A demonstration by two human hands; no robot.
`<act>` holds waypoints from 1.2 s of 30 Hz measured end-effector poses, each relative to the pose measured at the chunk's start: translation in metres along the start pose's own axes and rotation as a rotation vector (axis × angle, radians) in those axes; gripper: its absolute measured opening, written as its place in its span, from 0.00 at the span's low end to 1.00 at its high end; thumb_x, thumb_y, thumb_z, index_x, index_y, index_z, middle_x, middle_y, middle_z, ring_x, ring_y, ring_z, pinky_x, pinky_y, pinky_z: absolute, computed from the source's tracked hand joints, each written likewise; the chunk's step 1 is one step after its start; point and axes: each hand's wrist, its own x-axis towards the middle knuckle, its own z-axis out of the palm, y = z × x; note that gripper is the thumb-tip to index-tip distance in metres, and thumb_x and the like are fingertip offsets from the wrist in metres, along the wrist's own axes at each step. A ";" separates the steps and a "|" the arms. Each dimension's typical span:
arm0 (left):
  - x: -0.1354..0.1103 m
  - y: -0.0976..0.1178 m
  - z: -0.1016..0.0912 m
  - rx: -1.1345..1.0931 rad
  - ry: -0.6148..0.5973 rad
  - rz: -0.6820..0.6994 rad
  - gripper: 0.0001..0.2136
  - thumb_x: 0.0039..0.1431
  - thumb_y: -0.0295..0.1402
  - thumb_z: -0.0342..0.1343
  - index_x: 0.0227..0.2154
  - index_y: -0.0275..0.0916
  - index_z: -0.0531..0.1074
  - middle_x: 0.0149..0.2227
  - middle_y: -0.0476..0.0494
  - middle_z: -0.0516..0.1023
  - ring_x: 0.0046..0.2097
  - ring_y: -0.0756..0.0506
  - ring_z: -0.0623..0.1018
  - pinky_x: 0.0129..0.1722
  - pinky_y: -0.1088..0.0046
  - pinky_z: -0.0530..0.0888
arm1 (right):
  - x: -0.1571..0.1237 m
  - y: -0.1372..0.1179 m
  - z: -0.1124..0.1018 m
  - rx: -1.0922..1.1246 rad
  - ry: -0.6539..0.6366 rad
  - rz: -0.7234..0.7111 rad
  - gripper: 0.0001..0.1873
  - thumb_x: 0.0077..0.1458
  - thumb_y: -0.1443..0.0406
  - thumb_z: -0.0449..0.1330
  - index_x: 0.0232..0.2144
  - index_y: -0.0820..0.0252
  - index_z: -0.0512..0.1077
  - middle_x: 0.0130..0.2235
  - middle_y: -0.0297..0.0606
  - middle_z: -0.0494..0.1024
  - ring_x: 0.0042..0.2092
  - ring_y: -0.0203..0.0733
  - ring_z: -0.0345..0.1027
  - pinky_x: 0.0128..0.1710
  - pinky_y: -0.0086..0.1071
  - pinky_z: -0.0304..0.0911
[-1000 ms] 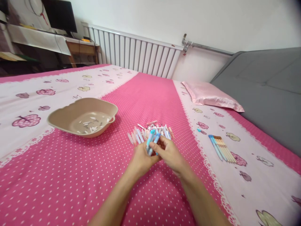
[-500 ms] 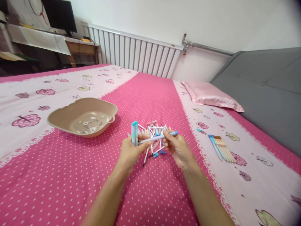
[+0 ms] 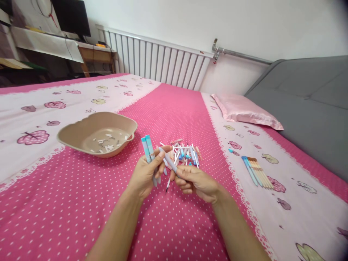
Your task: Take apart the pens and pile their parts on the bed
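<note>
My left hand (image 3: 143,174) is closed around two pale blue marker pens (image 3: 147,148) with turquoise ends, which tilt up to the left. Its thumb and fingertips also meet the upper end of a lavender pen barrel (image 3: 170,160). The lower part of that barrel is gripped by my right hand (image 3: 199,182), with fingers curled round it. Just beyond both hands lies a jumbled pile of white sticks (image 3: 193,155), blue caps and pink pen pieces. One thin stick with a dark tip (image 3: 168,186) pokes out toward me. My hands partly hide the pile.
A beige basin (image 3: 74,137) holding small white bits stands on the left of the pink dotted bedspread (image 3: 174,232). To the right, several blue and tan pens (image 3: 257,172) lie in a row near a small blue piece (image 3: 231,150). Farther back is a pink pillow (image 3: 244,108).
The lavender pen has swung from nearly level to slanting, its upper end now toward my left fingers. My right hand has moved lower and left. The two blue pens lean more left.
</note>
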 end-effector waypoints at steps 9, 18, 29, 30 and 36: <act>0.005 -0.005 0.000 0.029 0.235 0.097 0.15 0.39 0.36 0.66 0.25 0.30 0.71 0.15 0.55 0.65 0.15 0.61 0.56 0.14 0.84 0.50 | 0.008 0.005 0.004 -0.555 0.257 -0.266 0.15 0.59 0.56 0.50 0.26 0.60 0.61 0.24 0.29 0.56 0.25 0.31 0.48 0.24 0.26 0.45; 0.007 -0.008 -0.002 0.116 0.472 0.104 0.21 0.32 0.40 0.68 0.17 0.36 0.59 0.11 0.60 0.56 0.14 0.59 0.54 0.14 0.82 0.50 | 0.007 0.002 0.004 -0.965 0.500 -0.338 0.11 0.60 0.62 0.48 0.29 0.59 0.66 0.25 0.30 0.63 0.28 0.35 0.57 0.28 0.28 0.48; 0.002 -0.002 0.002 0.056 0.100 0.141 0.14 0.44 0.32 0.63 0.35 0.34 0.73 0.31 0.44 0.77 0.16 0.61 0.58 0.14 0.83 0.53 | 0.005 -0.003 -0.001 -0.657 0.353 -0.310 0.13 0.58 0.58 0.50 0.32 0.62 0.69 0.24 0.30 0.62 0.26 0.33 0.55 0.27 0.28 0.51; 0.004 -0.004 0.002 0.067 0.140 0.165 0.13 0.43 0.32 0.64 0.33 0.33 0.73 0.28 0.46 0.76 0.16 0.61 0.57 0.14 0.83 0.52 | 0.004 -0.004 -0.001 -0.712 0.374 -0.327 0.13 0.58 0.59 0.51 0.33 0.62 0.70 0.25 0.30 0.63 0.27 0.33 0.56 0.28 0.28 0.51; 0.008 -0.011 0.000 0.089 0.388 0.122 0.16 0.36 0.36 0.68 0.21 0.34 0.66 0.10 0.60 0.56 0.14 0.58 0.54 0.14 0.81 0.50 | 0.004 -0.003 0.000 -1.077 0.621 -0.425 0.11 0.58 0.63 0.53 0.38 0.58 0.75 0.29 0.33 0.73 0.31 0.37 0.63 0.32 0.29 0.55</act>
